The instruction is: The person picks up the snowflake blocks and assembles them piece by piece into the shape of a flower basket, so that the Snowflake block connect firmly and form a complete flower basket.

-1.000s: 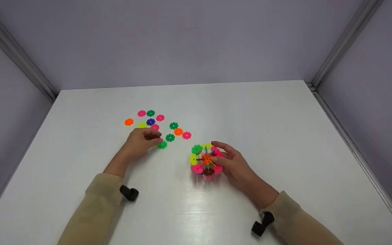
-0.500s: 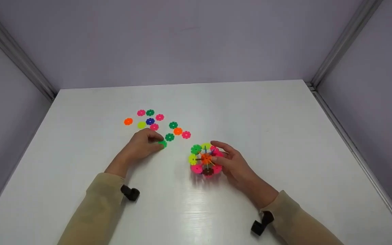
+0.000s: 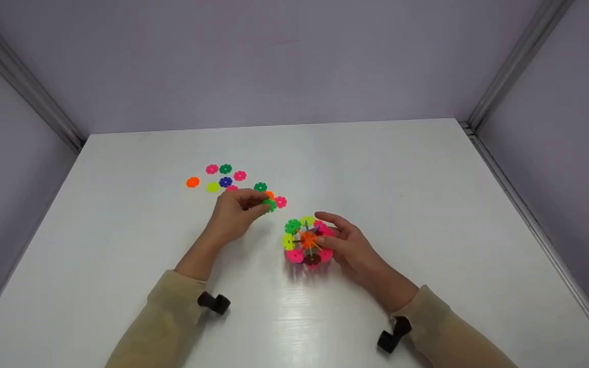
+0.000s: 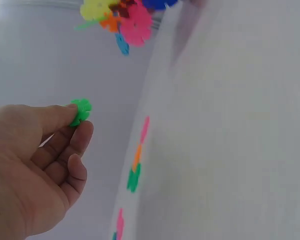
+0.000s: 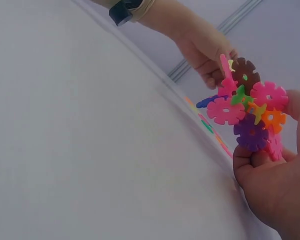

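My left hand (image 3: 238, 214) pinches a bright green notched plastic disc (image 4: 82, 112) between thumb and fingertips, lifted above the table. Its other fingers curl loosely below, as the left wrist view shows. My right hand (image 3: 353, 250) grips a ball-like cluster of interlocked flower discs (image 5: 242, 102) in pink, purple, brown, orange, yellow and green. An orange disc (image 3: 308, 240) faces up on the cluster, with my right thumb against it. The left hand is to the left of the cluster and slightly farther back, apart from it.
Loose discs lie flat on the white table (image 3: 402, 204) beyond the left hand, among them a blue disc (image 3: 225, 182), a yellow disc (image 3: 213, 187) and an orange disc (image 3: 193, 182). A pink disc (image 3: 280, 202) lies just right of the left fingertips. Grey walls enclose the table.
My left hand has picked up the bright green disc from the table and moved right and slightly back with it. The right hand and the cluster have stayed nearly still.
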Motion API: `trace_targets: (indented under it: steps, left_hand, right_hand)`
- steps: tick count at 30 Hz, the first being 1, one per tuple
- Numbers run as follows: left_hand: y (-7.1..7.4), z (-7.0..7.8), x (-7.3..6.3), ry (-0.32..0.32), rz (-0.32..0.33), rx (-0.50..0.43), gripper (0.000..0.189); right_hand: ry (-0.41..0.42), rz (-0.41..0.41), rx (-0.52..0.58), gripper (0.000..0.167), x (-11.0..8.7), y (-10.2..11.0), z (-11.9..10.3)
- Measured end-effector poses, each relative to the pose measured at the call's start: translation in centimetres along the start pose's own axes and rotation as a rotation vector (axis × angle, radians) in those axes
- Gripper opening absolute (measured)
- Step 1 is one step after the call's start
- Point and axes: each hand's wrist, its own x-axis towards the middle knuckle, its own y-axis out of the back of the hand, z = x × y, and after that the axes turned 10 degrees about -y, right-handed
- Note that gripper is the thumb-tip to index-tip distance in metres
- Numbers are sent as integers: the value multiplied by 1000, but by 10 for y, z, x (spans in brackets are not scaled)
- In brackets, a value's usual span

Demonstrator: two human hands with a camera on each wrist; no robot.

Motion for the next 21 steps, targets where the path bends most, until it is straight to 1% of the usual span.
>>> trace_targets:
  steps: [3, 5, 7, 11, 15, 18, 21]
  left_hand:
    - [-17, 15, -3, -113, -20, -82, 14]
    - [-27, 21, -5, -164, -45, -110, 13]
    - [-34, 24, -8, -197, -66, -123, 11]
    - [-41, 25, -12, -220, -96, -118, 11]
    - [-44, 25, -14, -207, -114, -115, 11]
    - [-47, 26, -14, -204, -116, -126, 11]
    - [-49, 27, -15, -206, -108, -138, 11]
  right_hand:
    - [-8, -16, -22, 72, 0, 0, 0]
    - [-8, -34, -34, 73, -1, -1, 0]
    - [6, -55, -44, 72, -1, -2, 1]
    - [29, -82, -36, 70, -3, -2, 1]
    - [16, -67, -64, 71, -5, -1, -1]
    - [7, -51, -95, 73, -7, 0, -1]
    - [16, -54, -100, 72, -9, 2, 0]
